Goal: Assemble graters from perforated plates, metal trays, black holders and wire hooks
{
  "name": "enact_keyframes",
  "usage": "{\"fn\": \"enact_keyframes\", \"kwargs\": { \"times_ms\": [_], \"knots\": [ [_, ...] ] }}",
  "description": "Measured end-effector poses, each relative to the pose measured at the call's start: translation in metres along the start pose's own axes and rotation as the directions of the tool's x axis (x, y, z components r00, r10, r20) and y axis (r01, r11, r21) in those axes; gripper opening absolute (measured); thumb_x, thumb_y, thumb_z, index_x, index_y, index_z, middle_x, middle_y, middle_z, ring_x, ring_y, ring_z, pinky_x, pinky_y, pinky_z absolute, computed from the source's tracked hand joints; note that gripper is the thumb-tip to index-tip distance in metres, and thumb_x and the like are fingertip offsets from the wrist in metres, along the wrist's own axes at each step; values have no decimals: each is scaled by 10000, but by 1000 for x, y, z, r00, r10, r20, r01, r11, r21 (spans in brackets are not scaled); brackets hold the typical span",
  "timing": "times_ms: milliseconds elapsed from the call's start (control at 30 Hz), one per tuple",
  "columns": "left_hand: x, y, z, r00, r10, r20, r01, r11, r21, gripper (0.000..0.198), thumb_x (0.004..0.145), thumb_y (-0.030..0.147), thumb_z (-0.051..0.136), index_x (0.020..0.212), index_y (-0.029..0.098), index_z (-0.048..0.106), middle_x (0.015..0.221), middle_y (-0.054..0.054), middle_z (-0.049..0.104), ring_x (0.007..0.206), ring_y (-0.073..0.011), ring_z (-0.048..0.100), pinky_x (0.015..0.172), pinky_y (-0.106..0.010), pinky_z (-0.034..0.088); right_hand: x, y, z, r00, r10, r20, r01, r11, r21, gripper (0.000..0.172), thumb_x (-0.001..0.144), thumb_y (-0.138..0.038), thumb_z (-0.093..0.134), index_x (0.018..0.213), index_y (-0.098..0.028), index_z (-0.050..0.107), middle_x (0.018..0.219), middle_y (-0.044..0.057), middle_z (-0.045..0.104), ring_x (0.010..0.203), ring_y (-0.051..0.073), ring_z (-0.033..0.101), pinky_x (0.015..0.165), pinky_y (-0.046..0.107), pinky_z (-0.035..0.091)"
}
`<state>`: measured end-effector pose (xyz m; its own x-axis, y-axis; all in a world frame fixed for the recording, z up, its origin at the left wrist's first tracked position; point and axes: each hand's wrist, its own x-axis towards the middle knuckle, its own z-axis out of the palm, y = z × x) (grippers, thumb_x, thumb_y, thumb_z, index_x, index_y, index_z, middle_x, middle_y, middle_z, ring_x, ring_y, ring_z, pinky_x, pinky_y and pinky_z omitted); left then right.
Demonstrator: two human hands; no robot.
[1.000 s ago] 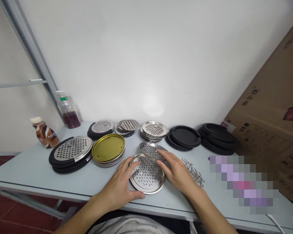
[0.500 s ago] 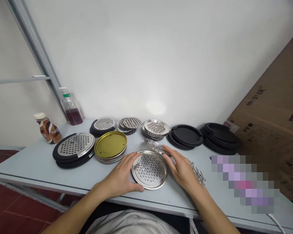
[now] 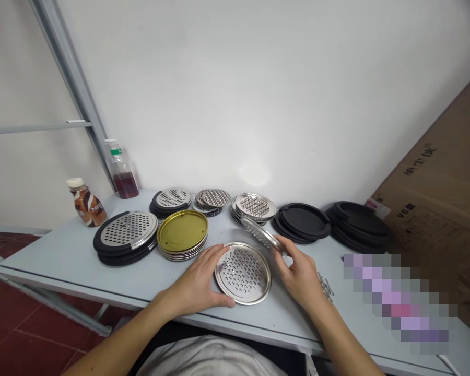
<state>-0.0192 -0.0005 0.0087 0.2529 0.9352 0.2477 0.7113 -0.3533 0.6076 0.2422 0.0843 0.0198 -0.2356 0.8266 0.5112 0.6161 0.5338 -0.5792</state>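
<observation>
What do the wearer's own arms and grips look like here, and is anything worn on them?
The left grip and right grip are ordinary human hands with five-fingered shapes, no gloves visible. Both forearms are bare, without sleeves, cables, watches or bracelets in view. A pale grey, creased garment shows at the bottom edge; its cut can't be told.

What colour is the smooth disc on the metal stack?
The disc is yellowish gold, in the head view.

The carton [image 3: 434, 209] reads "V6", the brown bottle [image 3: 86, 203] "NES".
</observation>
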Motion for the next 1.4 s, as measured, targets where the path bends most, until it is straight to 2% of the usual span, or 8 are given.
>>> {"fn": "enact_keyframes", "kwargs": {
  "times_ms": [100,267,367,467,600,1000,1167,1400],
  "knots": [
    [0,0,1,1000,1,-11,-2,1000,-10,1102,584,378,906,1508,274,314,1538,-117,383,1415,-352,346,1172,-512,299,-1,-1,0,990,-13,-137,18,999,29,314,940,-387,497,1170,-211,618,986,86,715,821,231,662,797,363,525],
    [1,0,1,1000,-11,-10,11,1000,-20,1109,571,389,910,1505,272,323,1537,-116,384,1417,-360,340,1174,-524,291,2,-6,-9,900,229,-371,-60,908,414,479,902,-408,585,1330,-206,512,1124,111,666,973,256,648,852,381,523],
    [1,3,-1,1000,-8,-7,8,1000,-19,1121,564,381,915,1506,267,319,1533,-115,387,1419,-349,338,1180,-508,287,9,-2,-11,896,376,-234,-162,770,617,516,874,-424,609,1340,-223,514,1129,101,688,959,266,674,792,378,556],
    [1,5,-2,1000,-8,-11,8,1000,-25,1119,566,377,914,1506,264,317,1528,-113,392,1419,-343,339,1179,-495,292,14,5,-10,869,491,67,-377,567,732,478,811,-401,668,1240,-200,598,1012,96,741,872,273,710,726,390,579],
    [1,3,-1,1000,-15,-23,14,999,-36,1129,562,397,912,1508,269,308,1531,-116,387,1416,-357,337,1173,-509,294,15,5,-9,801,430,416,-579,381,721,412,780,-346,704,1150,-172,655,965,119,762,829,269,730,698,383,585],
    [3,8,-5,998,-36,-53,29,993,-113,1114,597,398,898,1515,273,279,1510,-104,416,1391,-331,378,1163,-468,314,5,-13,-9,797,153,584,-586,430,686,784,784,-357,754,1462,-225,384,925,58,740,894,243,702,858,412,531],
    [2,3,-3,998,-45,-54,37,991,-132,1222,515,405,930,1528,258,262,1523,-122,397,1398,-368,359,1168,-506,293,3,-15,-10,793,132,595,-589,418,692,846,732,-297,798,1464,-240,376,1206,124,675,1018,266,681,906,433,527],
    [3,-1,-1,993,-121,0,121,991,-52,1087,640,645,792,1509,202,311,1548,-177,344,1427,-393,306,1165,-552,272,2,-9,-4,837,71,543,-450,655,608,717,767,-376,763,1409,-216,484,1386,129,575,1283,298,526,1033,476,463]
  ]
}}
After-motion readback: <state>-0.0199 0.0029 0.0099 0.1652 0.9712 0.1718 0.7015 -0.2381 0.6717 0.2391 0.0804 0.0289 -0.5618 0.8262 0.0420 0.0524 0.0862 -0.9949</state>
